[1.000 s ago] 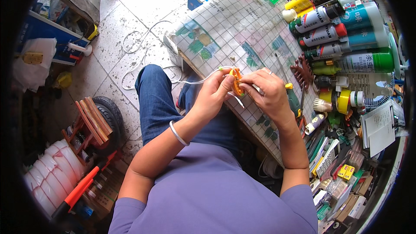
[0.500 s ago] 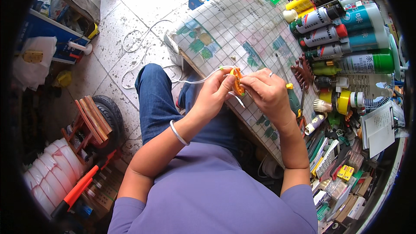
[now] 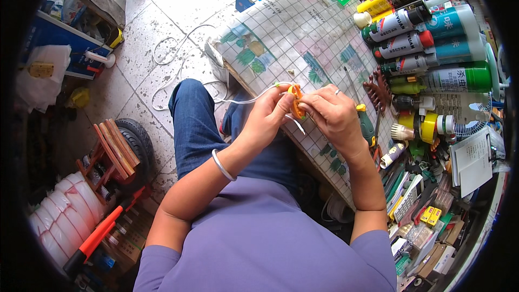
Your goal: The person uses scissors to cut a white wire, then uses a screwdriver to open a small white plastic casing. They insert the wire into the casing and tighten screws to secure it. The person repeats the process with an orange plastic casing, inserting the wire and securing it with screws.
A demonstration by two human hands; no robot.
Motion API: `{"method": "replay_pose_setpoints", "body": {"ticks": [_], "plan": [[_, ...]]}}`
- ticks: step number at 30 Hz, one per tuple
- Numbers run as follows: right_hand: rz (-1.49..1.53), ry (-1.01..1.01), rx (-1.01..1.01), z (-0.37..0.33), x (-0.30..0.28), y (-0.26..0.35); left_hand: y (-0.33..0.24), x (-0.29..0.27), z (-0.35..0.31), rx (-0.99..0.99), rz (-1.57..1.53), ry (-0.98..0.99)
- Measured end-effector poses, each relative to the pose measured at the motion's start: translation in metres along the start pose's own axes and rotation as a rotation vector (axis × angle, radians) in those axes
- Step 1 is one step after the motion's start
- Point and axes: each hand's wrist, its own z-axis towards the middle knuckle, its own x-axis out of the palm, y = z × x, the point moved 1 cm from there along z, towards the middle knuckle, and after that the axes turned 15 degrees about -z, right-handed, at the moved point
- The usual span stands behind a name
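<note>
Above the near edge of the table, my left hand pinches a small orange plastic piece between thumb and fingers. My right hand, with a ring on it, has its thumb and fingertips closed on the piece's right side. A white cable runs from the floor into my left hand, and a white cable end sticks out below the fingers. Bits of green show near the orange piece. Its exact kind and what my right fingertips grip are partly hidden.
A patterned table cover bears a tiny brass-coloured part. Spray cans and other bottles crowd the table's right side, with a green-handled tool near my right wrist. Cable loops lie on the tiled floor at left.
Both hands stay almost in place around the orange piece. My right fingers have shifted very slightly; the cable looks unmoved.
</note>
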Motion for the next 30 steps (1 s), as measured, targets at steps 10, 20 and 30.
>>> {"method": "replay_pose_setpoints", "body": {"ticks": [10,20,30], "plan": [[0.111,-0.062,0.077,-0.004,0.0049,-0.0024,0.0006,0.0001,0.0002,-0.001,-0.001,0.004],[0.051,-0.119,0.051,-0.0069,0.0054,0.0023,0.0015,-0.001,-0.0006,-0.02,-0.017,-0.013],[0.056,-0.136,0.068,-0.0094,0.007,0.0026,0.0051,-0.004,0.0011,-0.016,-0.019,0.0]]}}
